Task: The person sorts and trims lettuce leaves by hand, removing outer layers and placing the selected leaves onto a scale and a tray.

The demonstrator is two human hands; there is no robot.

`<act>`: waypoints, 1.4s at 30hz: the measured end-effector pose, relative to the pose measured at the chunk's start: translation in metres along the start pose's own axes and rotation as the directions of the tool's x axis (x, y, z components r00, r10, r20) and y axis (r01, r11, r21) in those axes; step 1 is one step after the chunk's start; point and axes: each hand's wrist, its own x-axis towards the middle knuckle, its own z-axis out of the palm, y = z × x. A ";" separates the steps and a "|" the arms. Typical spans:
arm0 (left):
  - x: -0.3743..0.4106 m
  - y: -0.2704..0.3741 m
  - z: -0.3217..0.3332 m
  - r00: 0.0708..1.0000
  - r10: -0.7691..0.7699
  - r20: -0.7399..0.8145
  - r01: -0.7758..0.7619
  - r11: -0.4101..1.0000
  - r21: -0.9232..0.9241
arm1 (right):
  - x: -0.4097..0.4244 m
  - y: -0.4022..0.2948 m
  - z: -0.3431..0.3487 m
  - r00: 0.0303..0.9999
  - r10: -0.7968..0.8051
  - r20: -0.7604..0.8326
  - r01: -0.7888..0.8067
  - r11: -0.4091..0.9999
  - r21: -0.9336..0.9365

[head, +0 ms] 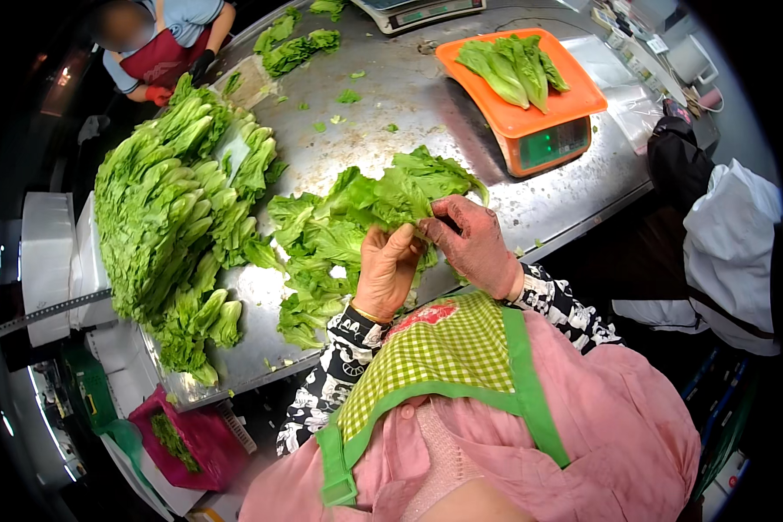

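A leafy piece of green lettuce [391, 196] is pinched between my two hands, above the metal table [424, 124]. My left hand [390, 271], bare with a bracelet at the wrist, grips its lower edge with thumb and fingers. On the other side my right hand [476, 241], in a soiled pink glove, pinches the same piece with thumb and forefinger; the exact grip points are partly hidden. Loose lettuce leaves [310, 307] lie spread beneath and left of my hands. Farther left rises a large stack of lettuce heads [163, 196], their pale stem ends showing.
An orange scale [584, 104] carries several lettuce pieces [515, 68] at the back right. Clear plastic bags [629, 107] lie beside it. Another scale [417, 16] stands at the far edge. A co-worker [169, 49] in red apron stands across the table. A magenta bag [196, 444] sits below left.
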 end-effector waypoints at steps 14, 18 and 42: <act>-0.014 0.028 -0.025 0.973 0.114 -0.202 -0.163 0.956 -0.244 | 0.028 0.016 0.048 0.943 0.331 0.037 -0.237 0.590 0.772; -0.021 0.044 -0.027 0.932 0.219 -0.290 -0.221 0.975 0.026 | 0.008 0.027 0.051 0.927 0.217 0.307 -0.242 0.969 0.046; -0.015 0.005 -0.024 0.774 0.633 0.022 -0.427 0.496 0.756 | 0.003 0.030 0.057 0.730 0.388 0.562 -0.675 0.281 0.682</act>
